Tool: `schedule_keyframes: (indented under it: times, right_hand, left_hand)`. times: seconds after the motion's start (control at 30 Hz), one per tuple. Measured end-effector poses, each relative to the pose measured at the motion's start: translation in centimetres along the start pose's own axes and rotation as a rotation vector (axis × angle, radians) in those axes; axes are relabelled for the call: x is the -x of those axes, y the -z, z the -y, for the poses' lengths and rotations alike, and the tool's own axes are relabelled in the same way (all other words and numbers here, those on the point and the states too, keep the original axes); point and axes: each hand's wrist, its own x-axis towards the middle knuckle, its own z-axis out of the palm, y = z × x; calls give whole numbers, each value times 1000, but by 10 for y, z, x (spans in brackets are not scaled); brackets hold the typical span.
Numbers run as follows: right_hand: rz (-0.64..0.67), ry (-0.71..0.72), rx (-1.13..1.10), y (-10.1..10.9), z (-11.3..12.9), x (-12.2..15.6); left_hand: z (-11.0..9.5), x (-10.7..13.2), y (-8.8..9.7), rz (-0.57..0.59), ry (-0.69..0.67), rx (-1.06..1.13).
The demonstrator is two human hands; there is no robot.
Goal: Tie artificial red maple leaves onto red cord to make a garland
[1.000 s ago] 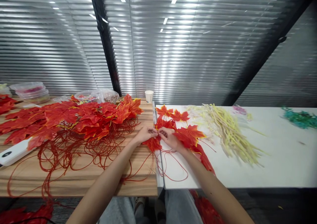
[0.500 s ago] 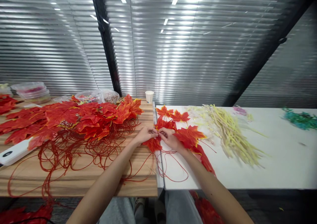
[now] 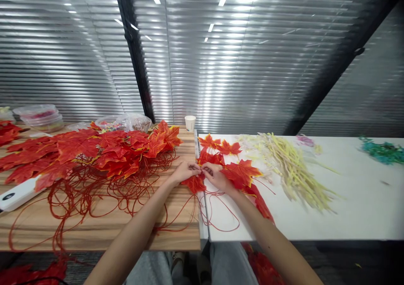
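Left hand and right hand are both pinched mid-frame, fingertips nearly meeting; can't tell what's between them, way too tiny. I'd go light with that pinch so the red leaf just below doesn't crease. Give the loose red cord, lower centre, some slack, well apart from the tangled cords and leaf pile at left.

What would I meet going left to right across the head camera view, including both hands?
Stacked clear tubs, left hand, right hand, bundle of yellow strands, teal foliage.
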Motion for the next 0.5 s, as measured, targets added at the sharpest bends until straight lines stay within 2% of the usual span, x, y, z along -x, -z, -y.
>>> schedule_keyframes:
  times: [0.5]
  right_hand:
    - [8,-3,-25,1,3,-1]
  left_hand:
    - [0,0,-1,6,8,32]
